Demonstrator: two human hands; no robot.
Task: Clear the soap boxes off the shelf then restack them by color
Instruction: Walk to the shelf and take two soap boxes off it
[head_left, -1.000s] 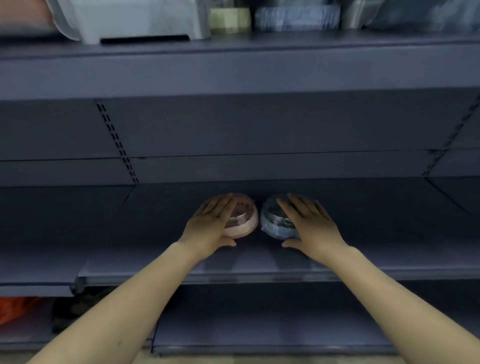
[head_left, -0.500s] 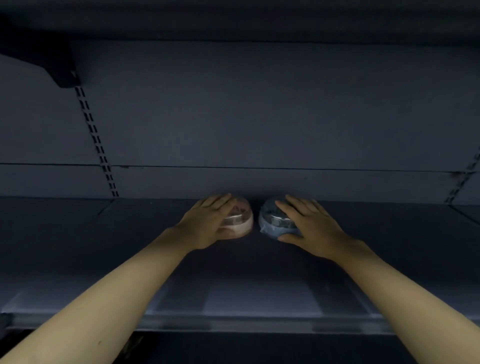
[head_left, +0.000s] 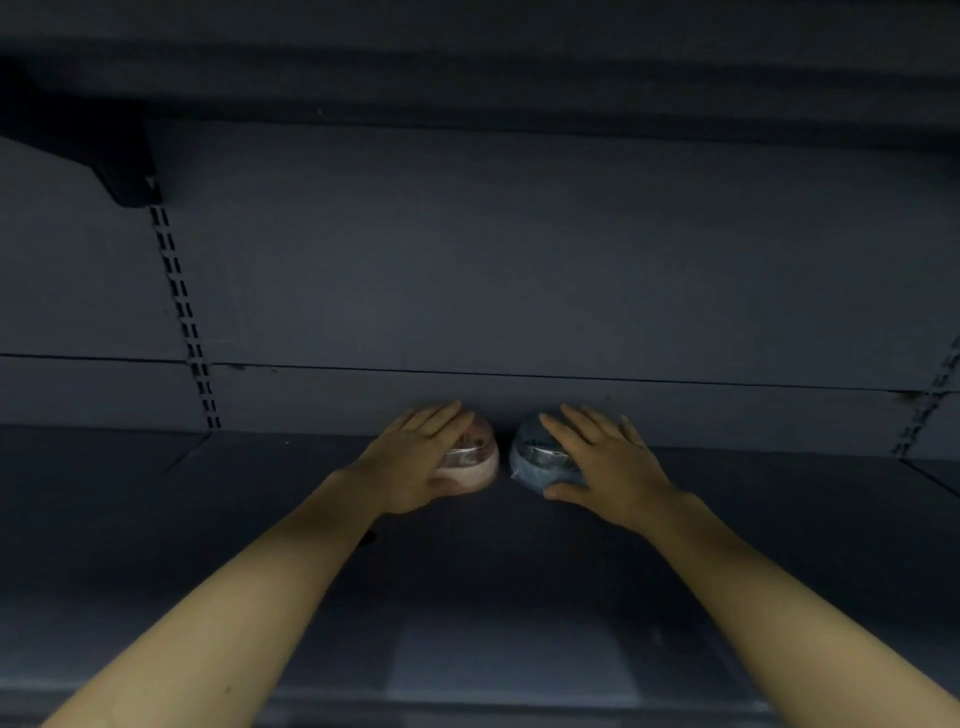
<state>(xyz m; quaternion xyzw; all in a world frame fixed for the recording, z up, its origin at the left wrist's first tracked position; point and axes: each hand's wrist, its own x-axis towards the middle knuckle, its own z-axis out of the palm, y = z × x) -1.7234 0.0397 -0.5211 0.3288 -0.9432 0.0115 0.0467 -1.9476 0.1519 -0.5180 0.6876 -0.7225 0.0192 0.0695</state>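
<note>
Two round soap boxes stand side by side, a small gap between them, at the back of a dark grey shelf (head_left: 467, 597), close to its back panel. My left hand (head_left: 415, 457) lies flat over the pink box (head_left: 475, 460), fingers straight across its top and thumb at its front side. The blue box (head_left: 527, 457) sits under my right hand (head_left: 608, 467), which rests on it the same way with fingers spread. Both boxes have clear, shiny lids and are partly hidden by the hands.
The grey back panel (head_left: 519, 286) rises right behind the boxes. Slotted uprights run down it at left (head_left: 182, 322) and far right (head_left: 930, 405). A dark bracket (head_left: 124, 176) and the upper shelf's underside (head_left: 467, 52) hang overhead.
Both hands and the two boxes have moved from near the shelf's front edge back to the rear panel. The view has moved in under the upper shelf.
</note>
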